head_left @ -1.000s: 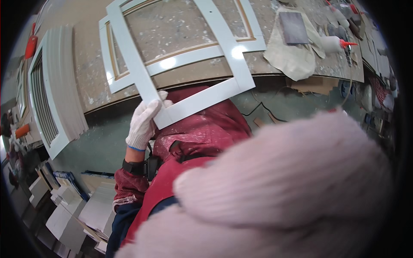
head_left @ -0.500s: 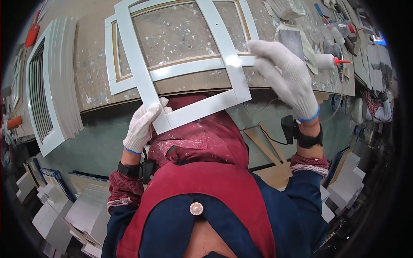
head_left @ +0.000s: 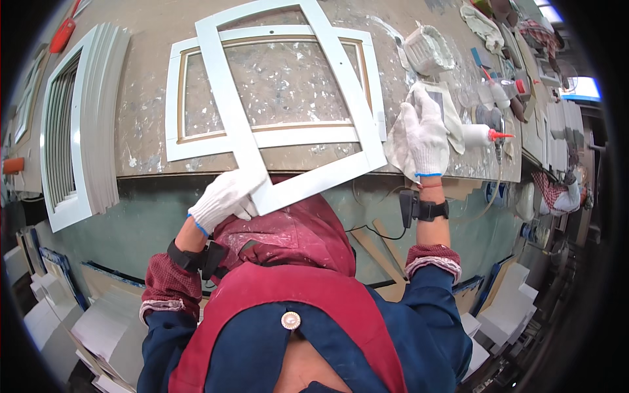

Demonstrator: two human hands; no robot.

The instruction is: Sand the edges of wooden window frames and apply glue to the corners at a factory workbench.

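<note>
My left hand (head_left: 226,195), in a white knit glove, is closed on the near left corner of a white frame (head_left: 331,182). This frame is tilted and overhangs the bench's near edge. Beneath it, a second white frame (head_left: 308,136) with a tan inner edge lies on the bench. To the right, my right hand (head_left: 422,134), gloved too, lies over a grey flat block (head_left: 435,99) and a pale cloth (head_left: 454,124). Its fingers are stretched forward and partly cover the block; whether they grip it is hidden.
A row of white frames (head_left: 78,131) stands at the left of the paint-spotted bench (head_left: 147,98). Right of my right hand lies a white bottle with a red nozzle (head_left: 477,135). A bundle of white gloves (head_left: 429,51) sits farther back. Another person (head_left: 560,195) works at far right.
My right hand has come down from above the frame's right side onto the block and cloth. My left hand stays at the frame's corner, its fingers shifted. The view has moved slightly.
</note>
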